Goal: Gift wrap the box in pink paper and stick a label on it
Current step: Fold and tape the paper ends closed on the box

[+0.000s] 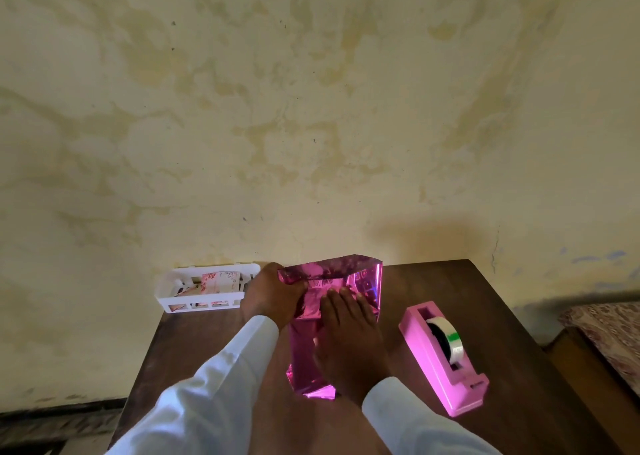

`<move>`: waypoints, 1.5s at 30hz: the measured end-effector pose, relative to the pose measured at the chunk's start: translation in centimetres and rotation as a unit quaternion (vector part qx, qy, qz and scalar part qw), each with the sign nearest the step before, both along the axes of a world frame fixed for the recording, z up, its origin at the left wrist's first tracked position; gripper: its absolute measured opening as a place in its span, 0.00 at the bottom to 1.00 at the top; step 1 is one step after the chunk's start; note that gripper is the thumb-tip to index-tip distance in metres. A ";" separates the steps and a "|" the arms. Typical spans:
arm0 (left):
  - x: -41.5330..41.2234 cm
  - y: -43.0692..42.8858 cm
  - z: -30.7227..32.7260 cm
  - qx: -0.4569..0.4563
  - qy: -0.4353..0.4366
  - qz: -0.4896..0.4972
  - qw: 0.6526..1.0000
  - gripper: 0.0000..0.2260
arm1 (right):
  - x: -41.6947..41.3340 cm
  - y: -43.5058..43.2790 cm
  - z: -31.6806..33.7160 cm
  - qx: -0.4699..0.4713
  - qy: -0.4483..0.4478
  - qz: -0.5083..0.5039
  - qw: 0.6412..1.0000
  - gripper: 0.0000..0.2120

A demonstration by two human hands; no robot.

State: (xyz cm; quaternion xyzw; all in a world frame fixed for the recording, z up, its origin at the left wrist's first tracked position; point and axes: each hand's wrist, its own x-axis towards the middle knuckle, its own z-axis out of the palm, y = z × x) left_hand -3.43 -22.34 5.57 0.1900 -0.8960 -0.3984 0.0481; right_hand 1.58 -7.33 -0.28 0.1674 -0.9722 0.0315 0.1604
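**Far-end fold in progress: paper not yet taped**

The box (303,352), covered in pink paper (346,269), lies on the counter (502,316) just left of the tape dispenser (446,385). The paper's far end stands open and unfolded.

The right hand (346,347) lies flat on top of the box, its fingers (346,302) straight, pressing and holding nothing. The left hand (273,293), on the side away from the dispenser, grips the loose paper at the open end, thumb curled over the edge.

Recommended: keep the flat hand bearing down so the box cannot slide. Draw the side flap in tight against the box end and crease it sharply before reaching for tape.

A white basket (173,299) of cards sits well left of the dispenser; whether these are labels cannot be determined.
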 end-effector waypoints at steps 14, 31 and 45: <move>-0.8 0.8 3.2 -0.212 0.121 -0.113 0.963 0.04 | -0.2 -0.1 1.9 -0.016 0.009 0.017 1.000 0.18; 1.6 2.7 4.7 -0.343 0.136 -0.268 0.890 0.05 | -0.7 0.0 1.0 -0.028 0.006 0.028 0.999 0.24; 2.7 2.4 1.3 -0.266 0.040 -0.278 0.922 0.12 | -1.5 0.7 1.3 -0.045 0.004 0.044 0.998 0.23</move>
